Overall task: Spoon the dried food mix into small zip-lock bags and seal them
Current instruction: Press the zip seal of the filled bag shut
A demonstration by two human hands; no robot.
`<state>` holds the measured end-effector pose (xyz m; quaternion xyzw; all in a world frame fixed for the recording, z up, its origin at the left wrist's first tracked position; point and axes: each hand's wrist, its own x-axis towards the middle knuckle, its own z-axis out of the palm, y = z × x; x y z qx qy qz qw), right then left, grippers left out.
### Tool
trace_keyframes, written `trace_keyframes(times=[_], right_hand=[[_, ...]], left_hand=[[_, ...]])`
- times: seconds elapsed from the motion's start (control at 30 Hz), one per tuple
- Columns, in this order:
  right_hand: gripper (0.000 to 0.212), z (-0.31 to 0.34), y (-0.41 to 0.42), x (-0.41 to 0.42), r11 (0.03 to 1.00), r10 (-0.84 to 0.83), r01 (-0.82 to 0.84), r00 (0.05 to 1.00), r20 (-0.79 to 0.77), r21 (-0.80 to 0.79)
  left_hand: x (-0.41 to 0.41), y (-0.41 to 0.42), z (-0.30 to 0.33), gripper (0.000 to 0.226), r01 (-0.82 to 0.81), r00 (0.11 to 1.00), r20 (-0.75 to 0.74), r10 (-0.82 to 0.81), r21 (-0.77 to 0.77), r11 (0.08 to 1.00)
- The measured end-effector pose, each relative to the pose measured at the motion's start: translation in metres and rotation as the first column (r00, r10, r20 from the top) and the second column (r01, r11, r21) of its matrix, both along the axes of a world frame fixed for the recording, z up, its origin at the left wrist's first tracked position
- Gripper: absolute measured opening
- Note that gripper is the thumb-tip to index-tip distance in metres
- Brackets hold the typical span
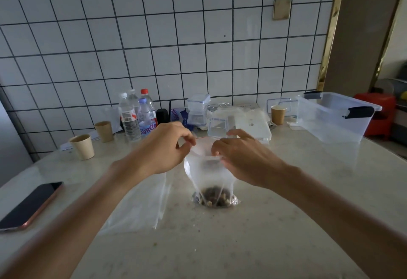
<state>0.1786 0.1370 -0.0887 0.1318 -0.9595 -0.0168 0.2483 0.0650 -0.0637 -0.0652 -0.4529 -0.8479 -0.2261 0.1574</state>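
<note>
Both hands, my left hand [163, 146] and right hand [244, 160], pinch the mouth of the clear plastic zip-lock bag [209, 177], dark dried food mix [214, 197] below them.

Left arm: being extended from the near left toward the centre, forearm bare.
Left hand [164, 146]: being held palm down, fingers curled, thumb and fingertips being pinched together on the left of the zip-lock bag [209, 175] top.
Right arm: being extended from the near right toward the centre.
Right hand [242, 157]: being held knuckles up, fingers being curled onto the bag's right top edge.
</note>
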Motion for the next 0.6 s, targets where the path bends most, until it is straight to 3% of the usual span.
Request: trace_keyframes(times=[0.1,0.2,0.4,0.6], right_hand=[[0.017,0.005,0.005,-0.002,0.998,0.012,-0.013,1.0,-0.01,-0.064],[0.015,0.011,0.011,-0.003,0.995,0.067,-0.065,0.998,0.021,-0.075],[0.015,0.02,0.016,-0.003,0.994,0.11,-0.106,0.987,0.116,-0.038],[0.018,0.025,0.019,-0.005,0.996,0.037,-0.021,0.98,0.198,-0.082]], left_hand=[[0.005,-0.004,0.0,0.023,0.089,0.99,-0.111,-0.089,-0.005,0.996],[0.009,-0.005,0.002,0.035,0.173,0.98,-0.087,-0.181,-0.085,0.981],[0.0,-0.002,-0.002,0.011,0.072,0.987,-0.13,-0.098,-0.19,0.979],[-0.006,-0.001,-0.002,0.032,0.04,0.982,-0.165,-0.087,-0.268,0.963]])
